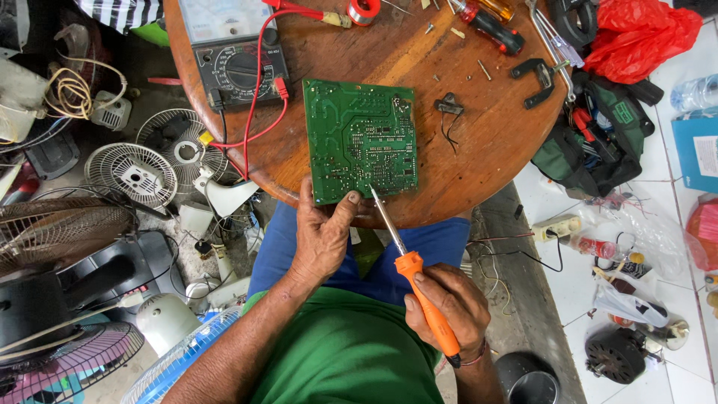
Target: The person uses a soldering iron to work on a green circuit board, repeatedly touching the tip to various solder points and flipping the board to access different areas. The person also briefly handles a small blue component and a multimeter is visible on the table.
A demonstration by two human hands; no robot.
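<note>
Green and flat, the circuit board (pixel 361 141) lies solder side up near the 6 o'clock edge of the round wooden table (pixel 479 142), with its near corner hanging toward the person's lap. The left hand (pixel 321 236) steadies it there: the thumb presses down on the board's near edge at about 6 o'clock, and the other fingers curl underneath, so the corner is pinched between them. The right hand (pixel 449 303) wraps closed around the orange handle of a soldering iron (pixel 407 262), with the fingers pressed together along it and the thumb on top. The metal tip slants up toward 11 o'clock and meets the board just beside the left thumb.

That closeness is the main risk, in my judgement. If the tip slides off a joint it could burn the thumb, or drag solder across neighbouring tracks and bridge them. Because the board is held by one corner only, it could tilt or shift under the tip's pressure. Holding heat too long on one spot could lift a pad.

At 10 o'clock from the board sits a black meter (pixel 235 63), and its red lead (pixel 269 97) loops close to the board's left edge, where it could snag. A red-handled screwdriver (pixel 490 26) lies well apart at 1 o'clock.
</note>
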